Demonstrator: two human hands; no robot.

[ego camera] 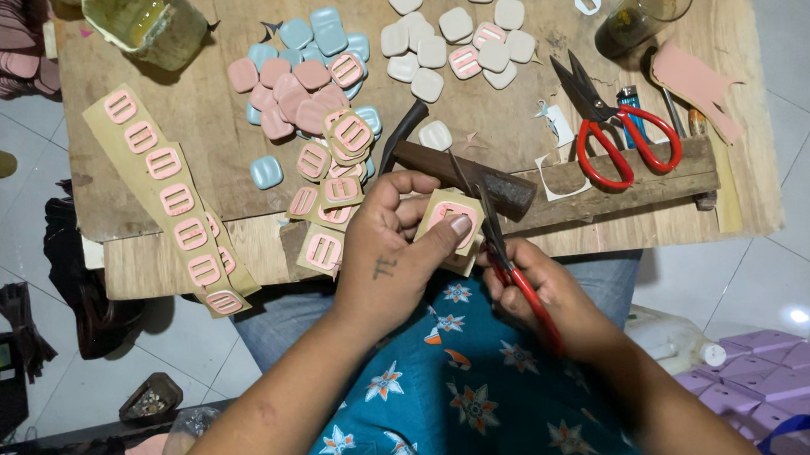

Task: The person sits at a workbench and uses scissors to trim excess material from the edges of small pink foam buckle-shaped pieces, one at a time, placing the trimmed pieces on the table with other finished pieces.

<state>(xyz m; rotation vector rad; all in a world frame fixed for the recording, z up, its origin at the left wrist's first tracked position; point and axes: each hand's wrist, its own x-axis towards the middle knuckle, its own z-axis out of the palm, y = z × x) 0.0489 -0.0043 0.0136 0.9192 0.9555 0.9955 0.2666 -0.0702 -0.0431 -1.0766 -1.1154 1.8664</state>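
Observation:
My left hand (397, 247) pinches a small tan card piece with a pink buckle (450, 216) on it, just over the front edge of the wooden board (203, 109). My right hand (545, 293) grips red-handled scissors (509, 258), whose blades point up along the right side of that piece. Cut tan pieces with pink buckles (329, 180) lie stacked left of my left hand. A long tan strip of pink buckles (171, 193) hangs over the board's left front edge.
Pink and blue buckles (301, 72) and white ones (452, 31) lie in heaps at the back. A hammer (463, 175), a second pair of red scissors (608, 120), a lighter (634, 108), a glass (643, 11) and a jar (148, 21) stand on the board.

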